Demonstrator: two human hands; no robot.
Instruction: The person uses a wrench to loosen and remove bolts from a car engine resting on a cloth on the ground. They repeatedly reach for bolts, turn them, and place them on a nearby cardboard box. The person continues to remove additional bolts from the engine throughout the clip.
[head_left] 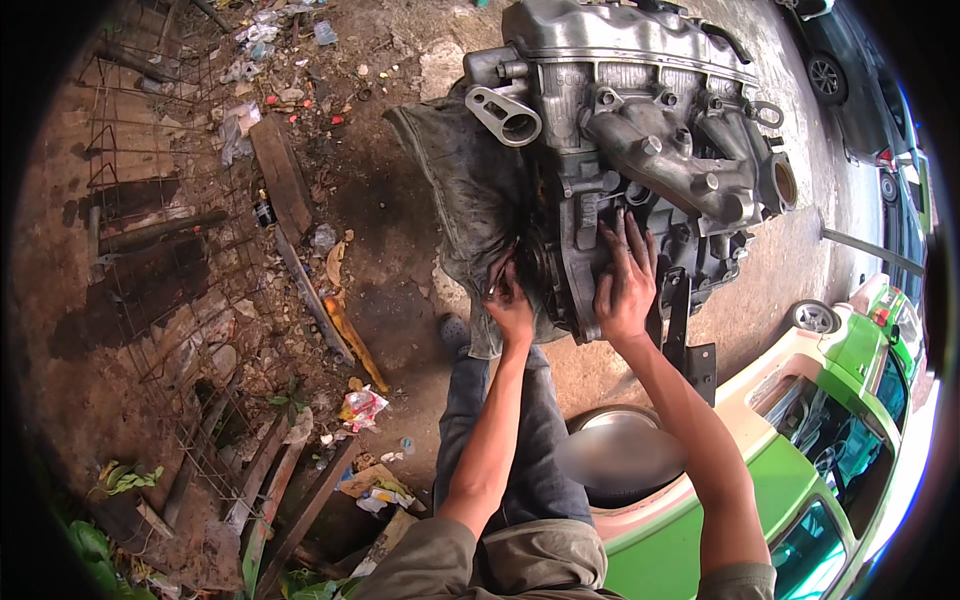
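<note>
A large grey metal engine block (640,130) stands on the dirt ground, resting partly on a dirty grey cloth (470,190). My right hand (625,280) lies flat with spread fingers against the engine's lower side. My left hand (510,300) is at the engine's dark lower left end, fingers curled around a small part or tool that I cannot make out. A black metal bracket (685,330) hangs beside my right wrist. My legs in grey trousers (510,440) show below.
A green and cream vehicle (800,470) sits at the lower right, and dark cars (850,80) stand at the upper right. Wooden planks (285,180), wire mesh (150,250), litter and scraps cover the ground on the left.
</note>
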